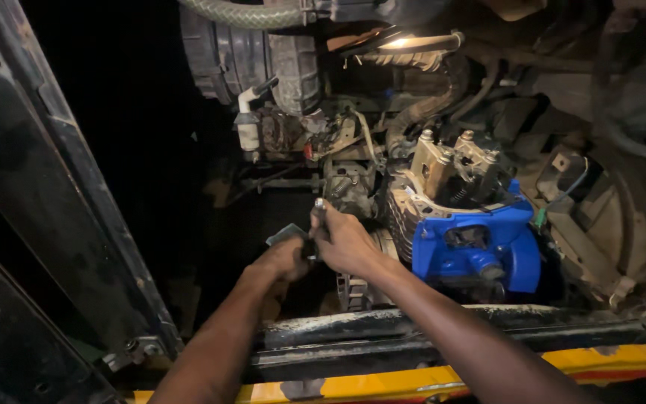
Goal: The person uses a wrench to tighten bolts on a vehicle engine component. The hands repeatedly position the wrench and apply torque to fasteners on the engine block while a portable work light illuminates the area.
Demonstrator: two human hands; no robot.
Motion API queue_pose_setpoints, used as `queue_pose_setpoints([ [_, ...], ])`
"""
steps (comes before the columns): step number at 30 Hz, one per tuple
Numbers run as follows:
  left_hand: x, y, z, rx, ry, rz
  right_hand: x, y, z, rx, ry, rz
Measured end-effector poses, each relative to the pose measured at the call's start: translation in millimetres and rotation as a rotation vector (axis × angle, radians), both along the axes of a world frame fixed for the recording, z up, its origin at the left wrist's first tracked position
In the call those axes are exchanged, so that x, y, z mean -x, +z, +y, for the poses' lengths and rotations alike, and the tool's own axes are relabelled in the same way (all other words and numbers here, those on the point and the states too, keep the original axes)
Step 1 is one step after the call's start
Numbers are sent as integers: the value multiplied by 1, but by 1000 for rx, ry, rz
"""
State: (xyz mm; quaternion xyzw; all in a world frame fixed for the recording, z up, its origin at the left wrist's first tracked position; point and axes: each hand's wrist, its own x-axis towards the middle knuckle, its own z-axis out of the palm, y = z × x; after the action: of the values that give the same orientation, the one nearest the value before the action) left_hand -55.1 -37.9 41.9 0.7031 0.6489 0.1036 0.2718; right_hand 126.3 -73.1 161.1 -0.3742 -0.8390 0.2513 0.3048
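Both hands meet just left of the blue-painted metal engine block (480,247), which serves as the reference point here. The right hand (345,241) is closed around a slim, dark-handled metal tool with a bright tip (318,213); the tip points upward, toward the grimy grey metal casing (349,187) that sits up and to the left of the block. The left hand (285,258) is curled shut against the right one, pinching a small flat grey-green piece (285,233); what that piece is cannot be told.

Handling judgement: the tool looks rigid and light, easily steered by one hand. Its shaft is narrow, and in an oily engine bay it is likely slippery, so a full-fist grip low on the handle, as shown, appears the soundest hold. The flat piece looks thin and light and is best held by its edges.

Above the block, exposed tan metal rocker parts with springs (454,161) stand uncovered. Below the block runs a worn black and yellow body sill (413,352). A ribbed black air hose (297,67) hangs well up and to the left.
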Motion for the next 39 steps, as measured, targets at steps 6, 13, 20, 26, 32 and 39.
queue_pose_setpoints([
  [6, -8, 10, -12, -2, 65, -43, -7, -4, 18, 187, -201, -38],
  [13, -10, 12, -10, -155, -23, 140, 34, -44, 116, 182, -391, -312],
  [20, -19, 26, -20, -149, -29, 150, 81, -66, 156, -4, -494, -481],
  [26, -20, 37, -28, -120, -6, 65, 84, -66, 147, 46, -535, -372],
  [32, -16, 26, -21, -147, 52, 119, 81, -72, 136, 9, -447, -305],
  [39, -13, 10, -11, -131, 29, 118, 66, -66, 150, 210, -394, -160],
])
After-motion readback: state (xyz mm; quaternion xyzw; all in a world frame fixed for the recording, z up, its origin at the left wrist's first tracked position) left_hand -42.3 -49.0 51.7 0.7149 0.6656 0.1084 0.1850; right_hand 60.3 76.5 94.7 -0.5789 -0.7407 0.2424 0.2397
